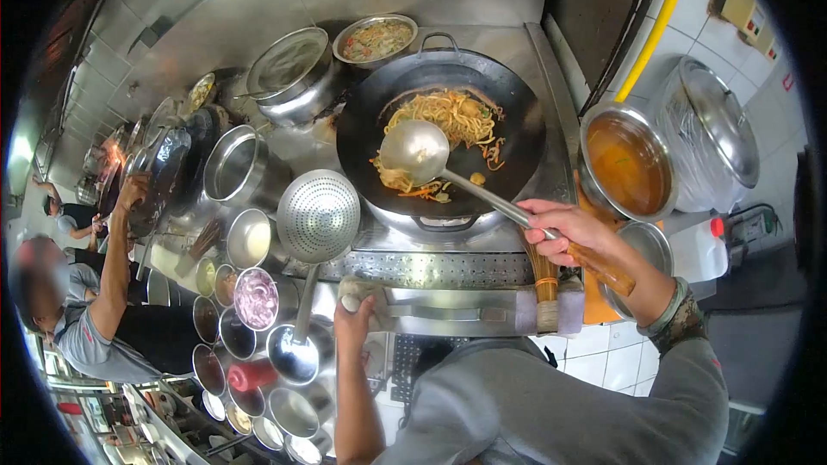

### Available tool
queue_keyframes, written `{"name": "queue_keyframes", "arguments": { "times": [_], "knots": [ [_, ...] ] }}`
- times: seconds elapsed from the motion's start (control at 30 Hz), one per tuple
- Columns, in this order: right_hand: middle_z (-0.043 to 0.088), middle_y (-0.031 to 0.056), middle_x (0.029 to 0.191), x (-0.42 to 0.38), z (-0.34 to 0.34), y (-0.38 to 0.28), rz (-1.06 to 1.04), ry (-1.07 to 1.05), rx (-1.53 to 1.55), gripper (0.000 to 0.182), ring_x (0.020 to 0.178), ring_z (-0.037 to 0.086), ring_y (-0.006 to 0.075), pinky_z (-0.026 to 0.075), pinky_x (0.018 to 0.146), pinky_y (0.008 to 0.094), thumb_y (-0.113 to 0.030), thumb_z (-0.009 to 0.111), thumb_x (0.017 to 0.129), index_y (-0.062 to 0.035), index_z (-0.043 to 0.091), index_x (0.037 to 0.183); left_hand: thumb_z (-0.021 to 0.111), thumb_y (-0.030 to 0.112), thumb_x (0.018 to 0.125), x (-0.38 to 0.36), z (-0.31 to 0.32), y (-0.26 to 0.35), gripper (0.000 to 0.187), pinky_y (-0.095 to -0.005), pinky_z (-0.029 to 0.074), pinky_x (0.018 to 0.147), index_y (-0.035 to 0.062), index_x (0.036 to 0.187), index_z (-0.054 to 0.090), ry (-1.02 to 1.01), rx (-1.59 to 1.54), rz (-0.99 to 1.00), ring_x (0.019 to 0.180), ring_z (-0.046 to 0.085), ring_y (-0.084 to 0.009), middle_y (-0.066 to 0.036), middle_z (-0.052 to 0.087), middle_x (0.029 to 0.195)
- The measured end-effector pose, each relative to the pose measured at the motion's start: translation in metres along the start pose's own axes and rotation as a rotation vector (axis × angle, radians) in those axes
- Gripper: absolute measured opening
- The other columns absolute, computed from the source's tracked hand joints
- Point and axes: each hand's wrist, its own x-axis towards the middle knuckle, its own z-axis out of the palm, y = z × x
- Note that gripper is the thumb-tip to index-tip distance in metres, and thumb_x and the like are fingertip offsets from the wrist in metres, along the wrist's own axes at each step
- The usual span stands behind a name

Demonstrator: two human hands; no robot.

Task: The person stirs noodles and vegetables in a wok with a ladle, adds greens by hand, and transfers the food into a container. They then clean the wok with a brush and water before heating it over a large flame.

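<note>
My right hand (564, 232) is wrapped round the handle of a metal ladle (415, 151), whose bowl rests over noodles (452, 118) in a large black wok (517, 151). Vegetable bits lie among the noodles. My left hand (353, 320) is closed on a greyish cloth (366, 294) at the stove's front edge, beside the handle of a perforated skimmer (318, 215). The skimmer lies across a metal pot (293, 353). Between the wok and my body runs a perforated metal strip (448, 268).
Behind the wok stand a food bowl (376, 40) and a pot (289, 69). To the right are a pan of brown liquid (627, 164) and a bamboo brush (546, 288). Seasoning containers (257, 299) crowd the left. Another person (103, 327) reaches toward a wok farther left.
</note>
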Motion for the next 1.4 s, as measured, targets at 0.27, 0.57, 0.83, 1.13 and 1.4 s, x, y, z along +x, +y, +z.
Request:
{"name": "queue_keyframes", "arguments": {
  "times": [0.27, 0.57, 0.83, 1.13, 1.4],
  "knots": [
    [0.061, 0.0114, 0.086, -0.005, 0.003, 0.008, -0.251, 0.377, -1.130, 0.057, 0.060, 0.059, 0.0229, 0.050, 0.059, 0.0373, -0.014, 0.055, 0.092, -0.0121, 0.033, 0.145, 0.074, 0.027, 0.080, 0.000, -0.009, 0.015, 0.053, -0.0348, 0.049, 0.080, -0.0068, 0.118, 0.056, -0.005, 0.007, -0.079, 0.092, 0.064, -0.0231, -0.017, 0.068, 0.102],
    [0.064, 0.0173, 0.103, -0.022, 0.016, 0.011, -0.425, 0.433, -1.285, 0.052, 0.087, 0.065, 0.0303, 0.050, 0.080, 0.0404, -0.013, 0.056, 0.091, -0.0104, 0.042, 0.141, 0.077, 0.039, 0.077, 0.004, -0.009, -0.007, 0.074, -0.0396, 0.047, 0.088, -0.0063, 0.128, 0.049, 0.127, 0.233, -0.041, 0.102, 0.060, -0.0314, -0.024, 0.062, 0.111],
    [0.054, 0.0036, 0.081, 0.012, -0.002, 0.013, -0.155, 0.136, -0.669, 0.052, 0.052, 0.050, 0.0092, 0.043, 0.043, 0.0268, -0.011, 0.053, 0.095, -0.0098, 0.035, 0.144, 0.077, 0.047, 0.075, 0.002, -0.012, 0.013, 0.079, -0.0430, 0.045, 0.093, -0.0042, 0.129, 0.049, 0.036, 0.265, -0.098, 0.111, 0.057, -0.0365, -0.024, 0.056, 0.122],
    [0.047, -0.0003, 0.076, 0.006, 0.000, 0.014, -0.026, -0.092, -0.022, 0.039, 0.046, 0.038, 0.0024, 0.033, 0.034, 0.0210, -0.012, 0.045, 0.097, -0.0117, 0.038, 0.136, 0.075, 0.020, 0.080, 0.003, -0.016, 0.085, 0.037, -0.0432, 0.044, 0.089, 0.0036, 0.111, 0.065, 0.378, 0.442, 0.448, 0.101, 0.055, -0.0370, -0.018, 0.058, 0.106],
    [0.048, 0.0008, 0.077, -0.015, 0.011, 0.014, -0.003, -0.016, 0.165, 0.035, 0.048, 0.037, 0.0022, 0.030, 0.034, 0.0179, -0.010, 0.046, 0.097, -0.0124, 0.041, 0.131, 0.071, 0.010, 0.076, 0.090, 0.026, 0.192, 0.017, -0.0413, 0.044, 0.082, 0.0121, 0.093, 0.073, 0.135, 0.562, 0.901, 0.095, 0.055, -0.0290, -0.009, 0.060, 0.098]
  ]
}}
